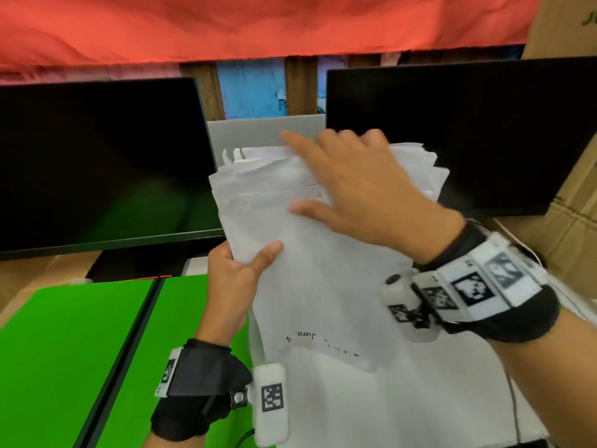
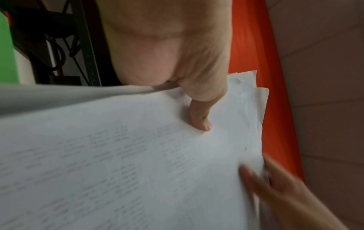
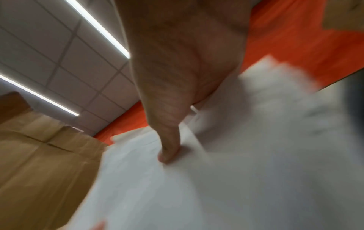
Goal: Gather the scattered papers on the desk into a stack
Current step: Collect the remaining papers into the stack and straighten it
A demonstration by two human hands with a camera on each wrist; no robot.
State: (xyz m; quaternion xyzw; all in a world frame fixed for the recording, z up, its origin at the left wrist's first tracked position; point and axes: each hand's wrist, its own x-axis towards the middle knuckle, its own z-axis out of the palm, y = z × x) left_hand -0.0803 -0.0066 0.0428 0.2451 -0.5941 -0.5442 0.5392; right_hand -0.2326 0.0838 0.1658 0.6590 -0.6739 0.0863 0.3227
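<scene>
Wrist bands with printed tags sit closest, one on each arm. My left hand [image 1: 235, 273] pinches the lower left edge of the papers [image 1: 323, 286], thumb on top, the other fingers hidden beneath. My right hand [image 1: 358, 192] lies flat on the upper sheets, fingers [image 1: 290, 137] straight and slightly spread, thumb pressing down. Papers are bunched in one uneven pile, held tilted up off the table between two dark monitors [image 1: 97, 163], top edges ragged. More white sheets lie under the pile near me; one carries handwriting. Green mat [image 1: 64, 350] lies at my left. Red cloth [image 1: 258, 24] hangs behind. Cardboard boxes [image 1: 571, 221] stand at right.
</scene>
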